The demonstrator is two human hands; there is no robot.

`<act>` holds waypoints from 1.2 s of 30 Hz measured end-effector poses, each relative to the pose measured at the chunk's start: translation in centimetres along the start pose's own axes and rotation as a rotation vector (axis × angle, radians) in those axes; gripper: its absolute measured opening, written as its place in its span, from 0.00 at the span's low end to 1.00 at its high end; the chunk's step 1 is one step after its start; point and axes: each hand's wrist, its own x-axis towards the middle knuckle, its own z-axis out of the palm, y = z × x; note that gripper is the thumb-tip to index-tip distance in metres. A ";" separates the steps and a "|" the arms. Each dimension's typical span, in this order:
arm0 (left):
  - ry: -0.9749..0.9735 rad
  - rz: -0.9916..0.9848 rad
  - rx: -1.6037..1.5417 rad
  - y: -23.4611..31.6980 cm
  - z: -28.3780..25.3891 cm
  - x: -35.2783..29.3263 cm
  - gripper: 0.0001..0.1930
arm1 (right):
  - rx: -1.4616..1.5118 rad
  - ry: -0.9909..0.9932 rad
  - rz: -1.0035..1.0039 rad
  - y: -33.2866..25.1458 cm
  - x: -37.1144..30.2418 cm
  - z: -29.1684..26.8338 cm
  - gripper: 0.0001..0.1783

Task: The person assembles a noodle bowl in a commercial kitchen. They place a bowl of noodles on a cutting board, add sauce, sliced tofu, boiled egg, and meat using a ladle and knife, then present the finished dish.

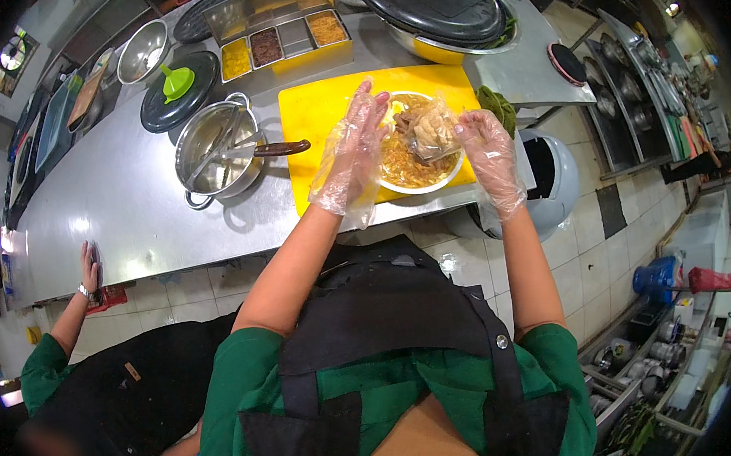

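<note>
Both my hands wear clear plastic gloves. My right hand [491, 151] pinches the edge of a small clear plastic bag [433, 132] with pale tan food in it, held over a white bowl [422, 188]. In the bowl lie brownish shredded food or noodles in sauce [407, 161], partly covered by the bag. My left hand [354, 144] is held at the bowl's left side with its fingers stretched out and nothing in it. The bowl stands on a yellow cutting board [306, 105].
Left of the board is a steel pot [207, 146] with utensils and a brown-handled knife [279, 148] across it. Behind are a steel topping tray [286, 62], a green funnel [176, 82] and a large black lid [430, 3]. A co-worker's hand [89, 268] touches the steel table at left.
</note>
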 end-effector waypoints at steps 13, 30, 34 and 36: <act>-0.016 0.034 0.089 -0.8 -0.3 -0.8 0.37 | 0.142 -0.041 -0.066 -0.5 2.3 1.5 0.10; 0.047 0.056 0.084 2.2 -1.6 -0.1 0.35 | 0.008 0.087 -0.156 -2.0 4.3 1.8 0.12; 0.010 0.034 0.024 3.0 -3.2 0.0 0.33 | -0.058 0.044 -0.097 -4.0 3.9 2.6 0.11; 0.029 0.013 0.037 2.9 -3.3 0.1 0.34 | -0.111 0.030 -0.092 -4.2 3.9 2.6 0.11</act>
